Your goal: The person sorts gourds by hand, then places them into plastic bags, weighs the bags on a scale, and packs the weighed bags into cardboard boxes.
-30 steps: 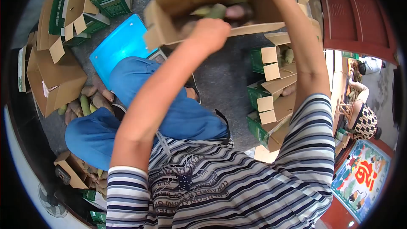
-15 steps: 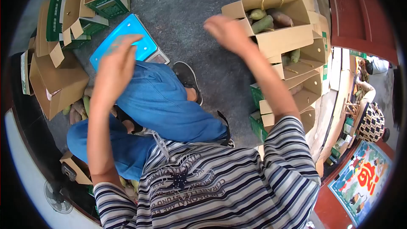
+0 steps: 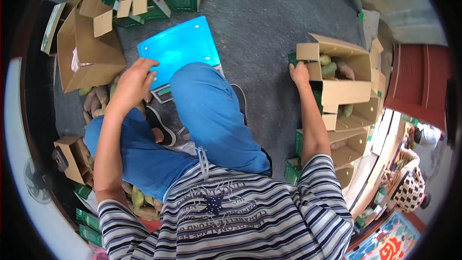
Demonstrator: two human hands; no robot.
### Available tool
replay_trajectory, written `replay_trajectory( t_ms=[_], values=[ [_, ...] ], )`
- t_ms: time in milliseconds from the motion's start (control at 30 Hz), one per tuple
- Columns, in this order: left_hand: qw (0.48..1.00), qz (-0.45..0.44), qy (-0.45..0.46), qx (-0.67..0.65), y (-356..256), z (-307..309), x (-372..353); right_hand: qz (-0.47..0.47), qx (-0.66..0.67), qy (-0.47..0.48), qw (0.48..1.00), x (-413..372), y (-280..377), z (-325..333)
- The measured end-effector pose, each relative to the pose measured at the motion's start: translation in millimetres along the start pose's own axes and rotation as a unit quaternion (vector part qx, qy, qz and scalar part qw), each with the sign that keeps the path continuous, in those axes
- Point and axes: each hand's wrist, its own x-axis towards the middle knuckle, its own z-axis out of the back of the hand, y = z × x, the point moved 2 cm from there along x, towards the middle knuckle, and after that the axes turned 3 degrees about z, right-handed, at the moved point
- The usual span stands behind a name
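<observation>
My left hand [image 3: 132, 84], fingers spread and empty, hovers over the loose sweet potatoes [image 3: 95, 100] beside the blue scale [image 3: 178, 48]. My right hand [image 3: 299, 73] rests on the near corner of the filled box [image 3: 344, 91]; whether it grips there I cannot tell. Best handled low on the wall, so the box slides without tipping.

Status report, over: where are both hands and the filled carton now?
Left hand open, above produce pile beside blue scale. Right hand at filled carton edge. Knee between both hands.
</observation>
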Motion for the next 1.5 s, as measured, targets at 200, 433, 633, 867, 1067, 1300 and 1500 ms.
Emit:
replay_trajectory(
  t_ms=[200, 433, 633, 867, 1067, 1300, 1500],
  values=[
    [0.991, 0.007, 0.039, 0.128, 22.8, -20.1, 6.4, 0.302, 0.123, -0.043, 0.945, 20.8, 146.6, 53.6],
    [0.989, -0.004, 0.036, 0.140, 25.3, -21.6, 7.4, 0.473, 0.111, -0.133, 0.864, 44.3, 351.0, 82.6],
    [0.985, -0.004, 0.042, 0.166, 33.8, -21.1, 1.3, 0.426, -0.062, -0.042, 0.902, 80.7, 421.8, 59.3],
    [0.983, -0.016, 0.051, 0.174, 29.6, -20.8, -3.1, 0.376, -0.048, -0.018, 0.925, 109.2, 413.1, 40.8],
    [0.985, -0.018, 0.048, 0.162, 29.4, -22.7, -3.8, 0.362, 0.090, -0.223, 0.901, 136.7, 401.9, 70.8],
    [0.989, -0.022, 0.025, 0.142, 32.9, -20.4, -11.1, 0.340, 0.224, -0.325, 0.854, 149.5, 372.8, 149.6],
    [0.993, -0.024, 0.008, 0.113, 30.2, -12.7, -11.8, 0.407, 0.155, -0.254, 0.864, 53.1, 353.0, 224.8]
  ],
)
